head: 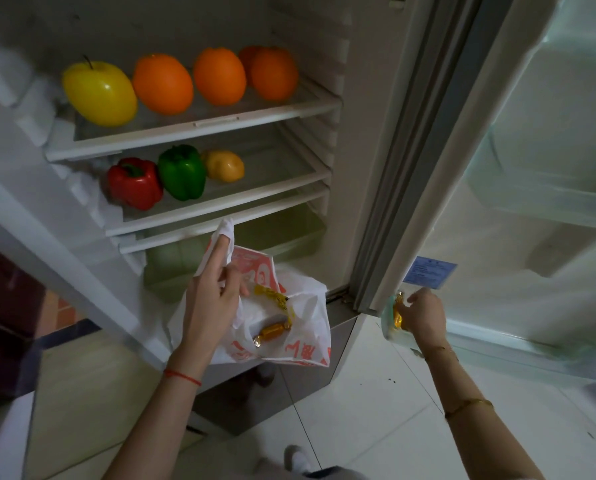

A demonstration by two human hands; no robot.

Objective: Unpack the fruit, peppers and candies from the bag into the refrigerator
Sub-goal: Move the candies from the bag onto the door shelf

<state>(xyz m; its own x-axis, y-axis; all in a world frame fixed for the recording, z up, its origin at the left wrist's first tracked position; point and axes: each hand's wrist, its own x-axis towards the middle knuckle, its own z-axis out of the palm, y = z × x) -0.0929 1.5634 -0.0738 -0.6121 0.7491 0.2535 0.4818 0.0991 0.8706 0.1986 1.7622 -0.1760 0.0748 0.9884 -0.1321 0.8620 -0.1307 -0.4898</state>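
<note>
Candies (272,330) lie in the bag (289,341) gripped by the left hand (209,299); right hand (426,315), farther off, fingers closed on another.

Bare forearms: a red string bracelet (182,375) on the left wrist, a thin gold bangle (469,407) on the right.

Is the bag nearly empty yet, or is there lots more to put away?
Nearly. Done: the yellow apple and oranges sit on the top shelf, the red pepper, green pepper and yellow pepper below. In hand: the right hand holds gold-wrapped candy at the door's bottom rack. Left: two wrapped candies in the white plastic bag held by the left hand.
</note>
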